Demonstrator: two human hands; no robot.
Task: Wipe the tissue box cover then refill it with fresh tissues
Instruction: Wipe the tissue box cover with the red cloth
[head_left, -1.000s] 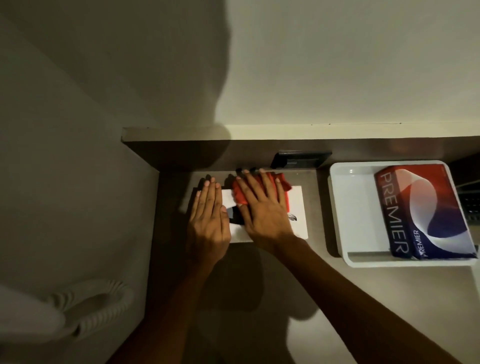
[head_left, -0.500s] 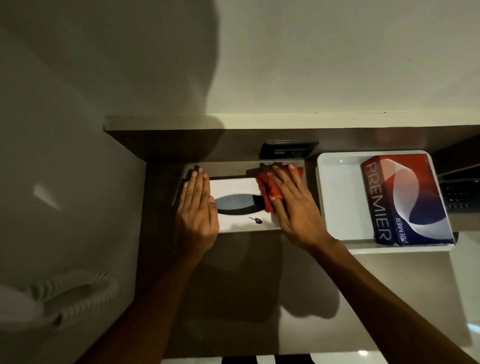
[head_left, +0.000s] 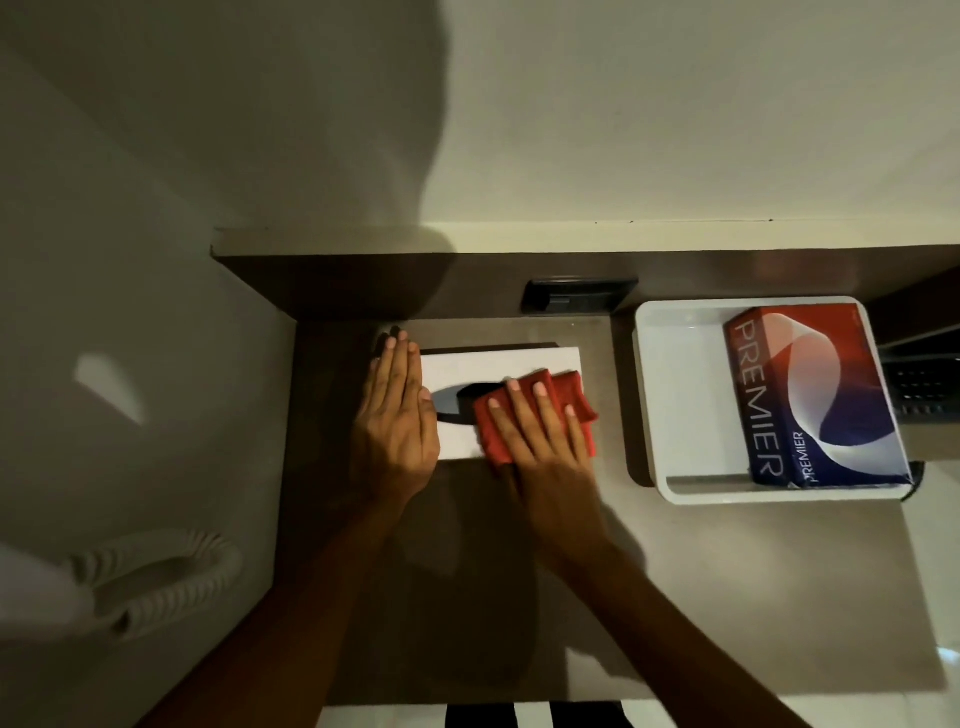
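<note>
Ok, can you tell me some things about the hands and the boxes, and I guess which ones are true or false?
1. The right hand presses a red cloth on the white tissue box cover. True.
2. The left hand holds the cloth. False: it lies flat on the cover's left end.
3. The PREMIER tissue pack sits in the white tray. True.
4. The tray is left of the cover. False: it is on the right.
</note>
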